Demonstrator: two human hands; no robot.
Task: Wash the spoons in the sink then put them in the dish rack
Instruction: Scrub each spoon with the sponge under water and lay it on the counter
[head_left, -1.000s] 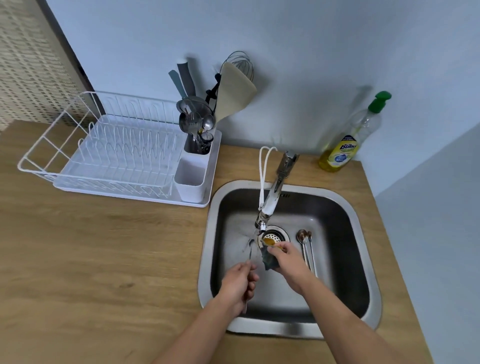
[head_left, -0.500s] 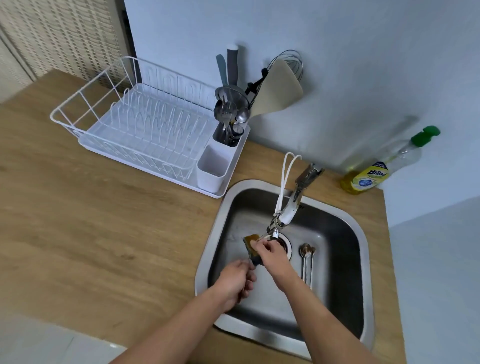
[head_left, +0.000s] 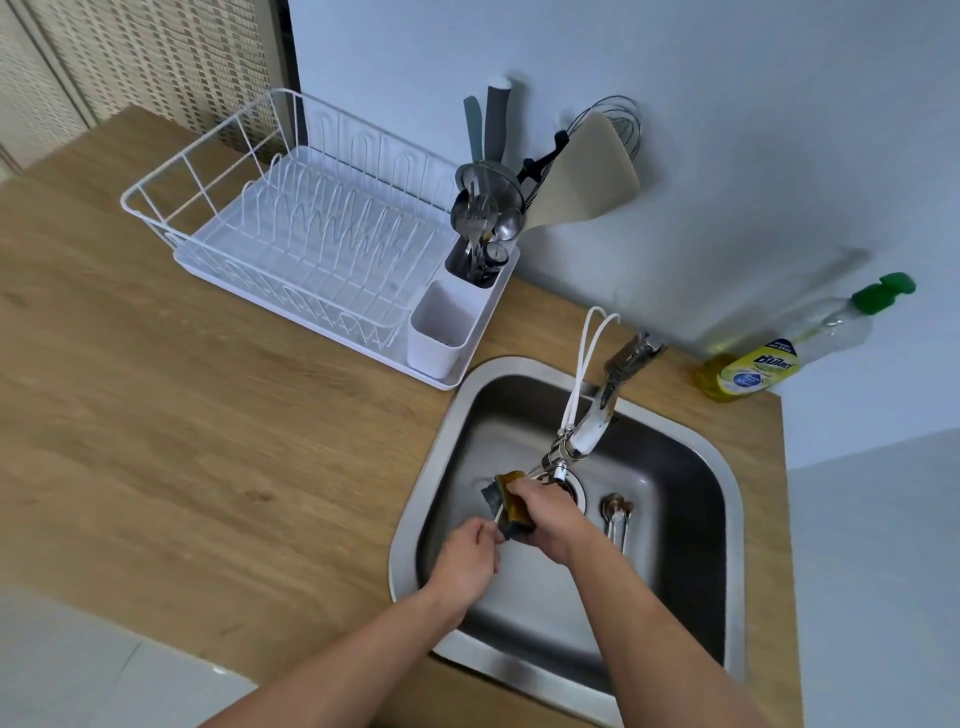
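Over the steel sink (head_left: 415, 519), my right hand (head_left: 550, 519) grips a yellow and dark sponge (head_left: 511, 506) folded around a spoon. My left hand (head_left: 465, 564) pinches the lower end of that spoon's handle; the spoon itself is mostly hidden by the sponge and fingers. Two more spoons (head_left: 615, 512) lie side by side on the sink floor, right of the drain. The white wire dish rack (head_left: 291, 234) stands on the counter at the back left, with a white cutlery cup (head_left: 439, 327) at its near right corner.
The tap (head_left: 587, 431) with white hoses reaches over the sink just above my hands. A dark holder (head_left: 480, 249) full of cutlery and utensils sits behind the white cup. A dish soap bottle (head_left: 779, 353) lies against the wall at the right. Wooden counter (head_left: 182, 441) spreads left.
The view has swung left and tilted. The sponge in my right hand has slid along the spoon, from under the tap towards my left hand.
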